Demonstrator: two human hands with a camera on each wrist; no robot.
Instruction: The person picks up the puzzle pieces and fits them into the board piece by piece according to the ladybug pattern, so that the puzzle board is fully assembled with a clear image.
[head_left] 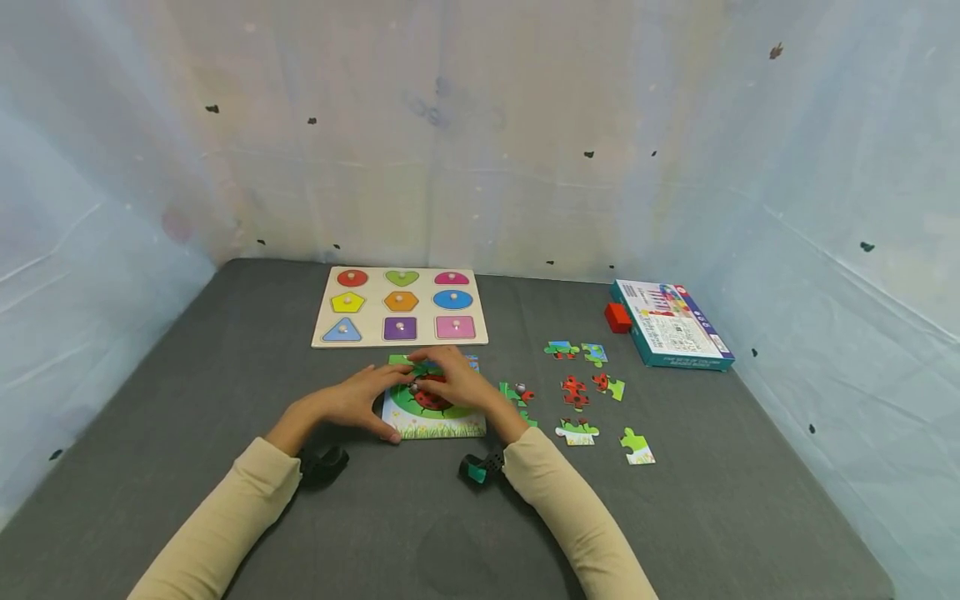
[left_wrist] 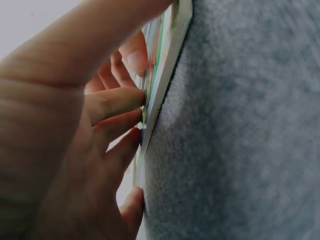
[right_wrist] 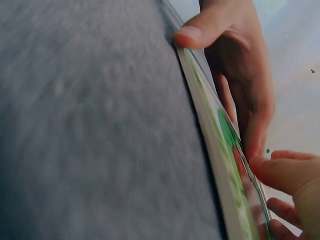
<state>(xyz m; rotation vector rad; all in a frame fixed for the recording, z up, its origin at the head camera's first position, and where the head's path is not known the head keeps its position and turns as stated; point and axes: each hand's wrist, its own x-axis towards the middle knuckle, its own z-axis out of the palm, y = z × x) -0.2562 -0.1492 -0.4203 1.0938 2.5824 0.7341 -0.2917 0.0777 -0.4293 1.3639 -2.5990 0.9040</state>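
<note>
A ladybug jigsaw puzzle board (head_left: 442, 429) lies flat on the grey table between both hands. The left hand (head_left: 360, 400) spans its left side, thumb at the near left corner and fingertips down on the picture. Reaching in from the right, the right hand (head_left: 453, 379) arches over the ladybug, thumb and fingertips touching the board's surface. In the right wrist view the right thumb (right_wrist: 277, 172) meets the left fingertips over the picture (right_wrist: 237, 165). The left wrist view shows the board's edge (left_wrist: 162, 82) beside the fingers. Part of the picture is hidden beneath the hands.
Several loose jigsaw pieces (head_left: 574, 392) lie right of the board, one (head_left: 637, 447) nearer the front. Behind it is a wooden shape board (head_left: 420, 342) with knobbed shapes. A puzzle box (head_left: 671, 325) and a red block (head_left: 618, 318) sit at the back right.
</note>
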